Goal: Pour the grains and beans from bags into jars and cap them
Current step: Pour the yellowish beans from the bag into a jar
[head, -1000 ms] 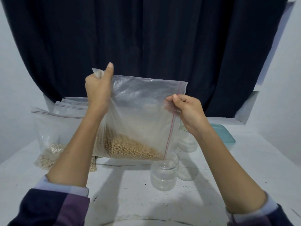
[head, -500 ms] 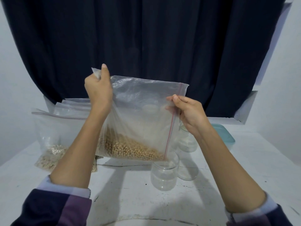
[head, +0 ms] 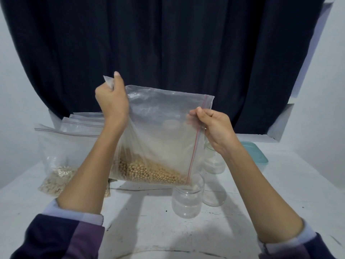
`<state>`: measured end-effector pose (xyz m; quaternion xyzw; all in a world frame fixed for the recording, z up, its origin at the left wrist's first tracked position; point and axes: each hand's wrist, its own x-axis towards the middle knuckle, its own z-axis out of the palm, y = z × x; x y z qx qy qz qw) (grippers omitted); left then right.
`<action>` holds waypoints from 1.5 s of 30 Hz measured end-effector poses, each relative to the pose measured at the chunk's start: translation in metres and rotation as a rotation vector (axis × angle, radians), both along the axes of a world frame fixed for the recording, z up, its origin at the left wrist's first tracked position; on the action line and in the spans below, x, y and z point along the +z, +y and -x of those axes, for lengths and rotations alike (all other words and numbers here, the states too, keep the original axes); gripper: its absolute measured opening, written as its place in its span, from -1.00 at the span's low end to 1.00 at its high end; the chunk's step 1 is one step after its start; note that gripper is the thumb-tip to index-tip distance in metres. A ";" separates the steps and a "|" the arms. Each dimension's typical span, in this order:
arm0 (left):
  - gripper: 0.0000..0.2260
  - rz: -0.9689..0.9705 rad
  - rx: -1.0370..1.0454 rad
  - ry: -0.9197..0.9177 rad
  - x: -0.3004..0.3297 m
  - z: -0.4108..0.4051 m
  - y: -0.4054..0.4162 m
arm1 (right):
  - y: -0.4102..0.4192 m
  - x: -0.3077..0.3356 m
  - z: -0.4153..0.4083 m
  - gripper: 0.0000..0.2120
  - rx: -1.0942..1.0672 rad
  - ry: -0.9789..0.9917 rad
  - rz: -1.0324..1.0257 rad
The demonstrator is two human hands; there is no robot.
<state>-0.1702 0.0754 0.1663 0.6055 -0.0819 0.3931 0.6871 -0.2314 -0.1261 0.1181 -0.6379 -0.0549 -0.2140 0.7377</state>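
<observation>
A clear zip bag [head: 164, 131] with a red seal line hangs tipped on its side above the table, tan round beans [head: 149, 172] heaped in its lower edge. My left hand [head: 112, 101] grips the bag's upper left corner. My right hand [head: 214, 128] pinches the seal edge on the right. The seal's low end sits just over the mouth of an open glass jar [head: 187, 200]. A few beans show near the jar's rim. Two more glass jars [head: 214, 195] [head: 214, 161] stand behind it.
Several other zip bags, one with pale grain [head: 56, 176], lean at the left on the white table [head: 140, 227]. A teal container [head: 255, 154] lies at the back right. A dark curtain [head: 168, 43] hangs behind.
My left hand has lifted the bag's corner slightly and the beans have slid toward the seal end over the jar. My right hand has stayed put.
</observation>
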 end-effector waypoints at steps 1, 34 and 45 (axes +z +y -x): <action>-0.52 0.004 0.001 -0.001 0.000 -0.001 0.000 | 0.000 0.001 0.000 -0.84 0.002 -0.004 -0.004; -0.53 0.063 0.062 -0.014 -0.004 -0.010 0.008 | 0.011 0.011 -0.003 -0.80 -0.121 -0.030 0.109; -0.52 0.087 0.061 -0.015 -0.004 -0.008 0.011 | 0.016 0.011 -0.001 -0.79 -0.117 -0.039 0.117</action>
